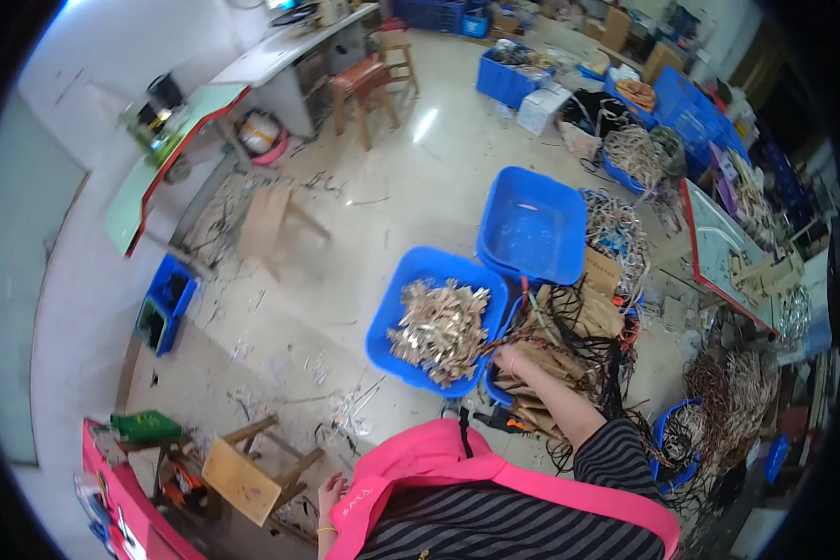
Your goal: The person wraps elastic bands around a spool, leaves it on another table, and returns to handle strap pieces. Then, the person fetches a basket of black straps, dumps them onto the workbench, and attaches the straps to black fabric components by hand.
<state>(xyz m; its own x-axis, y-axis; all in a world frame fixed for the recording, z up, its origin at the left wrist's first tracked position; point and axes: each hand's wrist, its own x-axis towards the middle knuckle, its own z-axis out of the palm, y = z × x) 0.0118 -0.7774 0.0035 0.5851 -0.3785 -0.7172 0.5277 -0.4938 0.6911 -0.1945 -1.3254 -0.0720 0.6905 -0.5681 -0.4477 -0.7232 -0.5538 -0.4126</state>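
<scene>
My right hand (507, 358) reaches down to the gap between two blue bins, its fingers bunched near a brown strand. What they hold, if anything, is too small to make out. Just left of it stands a blue bin (375, 342) with a heap of short tan and shiny strips (441, 329). Under my right forearm, another bin is loaded with brown paper (555, 366) and dark cords (609, 375). My left hand (331, 495) hangs beside my pink apron (411, 455), fingers loosely bent and apart, with nothing seen in it.
Beyond the strips stands another blue bin (532, 224). Wooden stools (243, 478) (269, 224) are at left on a floor littered with scraps. Tangled strands (733, 392) pile up at right, near a red-edged table (726, 252).
</scene>
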